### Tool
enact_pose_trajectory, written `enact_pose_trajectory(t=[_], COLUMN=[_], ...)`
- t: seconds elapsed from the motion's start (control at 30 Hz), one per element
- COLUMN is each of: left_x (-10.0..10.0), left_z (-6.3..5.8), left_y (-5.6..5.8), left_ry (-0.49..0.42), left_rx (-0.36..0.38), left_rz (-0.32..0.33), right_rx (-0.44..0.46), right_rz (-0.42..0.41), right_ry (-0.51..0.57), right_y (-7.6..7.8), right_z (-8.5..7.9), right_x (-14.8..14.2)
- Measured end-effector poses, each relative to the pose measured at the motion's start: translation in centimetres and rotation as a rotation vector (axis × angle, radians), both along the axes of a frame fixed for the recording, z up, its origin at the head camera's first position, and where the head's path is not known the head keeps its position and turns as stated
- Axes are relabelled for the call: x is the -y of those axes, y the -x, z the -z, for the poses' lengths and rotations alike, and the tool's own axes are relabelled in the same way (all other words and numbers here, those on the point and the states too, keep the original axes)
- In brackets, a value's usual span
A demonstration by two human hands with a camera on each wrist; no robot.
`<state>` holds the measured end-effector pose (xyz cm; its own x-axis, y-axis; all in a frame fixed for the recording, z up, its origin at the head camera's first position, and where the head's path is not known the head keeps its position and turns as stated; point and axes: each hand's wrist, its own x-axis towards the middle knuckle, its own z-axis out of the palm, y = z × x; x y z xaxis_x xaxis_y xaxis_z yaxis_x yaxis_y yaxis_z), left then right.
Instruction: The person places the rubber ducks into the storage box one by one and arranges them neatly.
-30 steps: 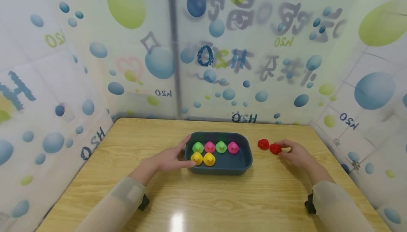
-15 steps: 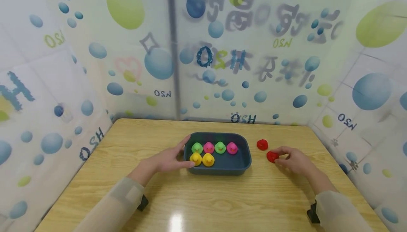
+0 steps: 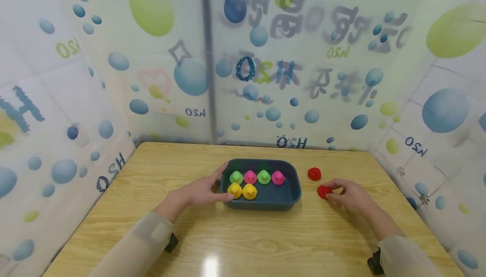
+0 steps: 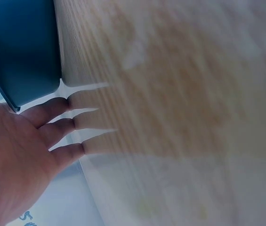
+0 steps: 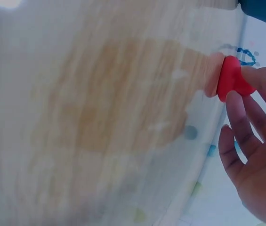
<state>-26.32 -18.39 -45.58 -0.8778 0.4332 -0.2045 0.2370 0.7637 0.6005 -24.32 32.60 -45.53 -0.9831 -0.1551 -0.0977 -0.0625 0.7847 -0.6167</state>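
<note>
Against the left end of a dark blue plastic tray (image 3: 277,205) rests my left hand (image 3: 200,191), its thumb along the front rim and its fingers by the left side. In the left wrist view those fingers (image 4: 55,136) lie fairly straight and reach the tabletop. My right hand (image 3: 351,196) pinches a red rubber duck (image 3: 323,191) between thumb and fingertips. The right wrist view has this duck (image 5: 231,80) with its flat base at the table surface. Inside the tray sit green ducks (image 3: 263,177), pink ducks (image 3: 250,177) and yellow ducks (image 3: 249,191).
Another red duck (image 3: 314,174) stands on the wooden table (image 3: 265,239), behind the held one and right of the tray. A curtain (image 3: 250,99) printed with bubbles rises at the table's back edge and along both sides.
My right hand has brought its red duck toward the front and slightly left, away from the other red duck. My left hand has stayed at the tray.
</note>
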Motion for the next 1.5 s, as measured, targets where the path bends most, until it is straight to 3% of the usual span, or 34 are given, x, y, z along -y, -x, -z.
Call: enact_pose_trajectory(t=[0.23,0.37,0.53,0.67,0.8,0.97,1.2,1.37,1.5], left_x=[-0.2,-0.1,-0.1,-0.2,-0.2,-0.1,0.0,-0.1,0.0], left_z=[0.1,0.2,0.2,0.0,0.0,0.0,0.0,0.0,-0.1], left_y=[0.1,0.2,0.2,0.2,0.1,0.1,0.0,0.1,0.0], left_ry=[0.001,0.007,0.003,0.002,0.004,0.004,-0.011,-0.014,-0.012], left_rx=[0.002,-0.001,0.005,0.007,0.005,0.003,0.007,0.009,0.009], left_rz=[-0.001,-0.003,-0.008,-0.01,-0.012,-0.009,0.006,0.016,0.012], right_rx=[-0.065,-0.16,-0.305,-0.355,-0.346,-0.305,-0.218,-0.144,-0.151], right_rz=[-0.02,-0.004,0.002,-0.02,-0.069,-0.169,-0.287,-0.289,-0.272], right_ry=[-0.02,-0.001,0.066,0.094,0.124,0.152,0.148,0.029,-0.081], right_y=[-0.4,-0.4,-0.3,-0.1,0.2,0.7,1.8,2.3,2.7], right_z=[-0.2,-0.6,-2.1,-3.4,-3.5,-2.6,-1.5,-1.1,-0.6], right_x=[0.2,0.9,2.8,5.2,8.2,11.8,14.6,15.4,15.9])
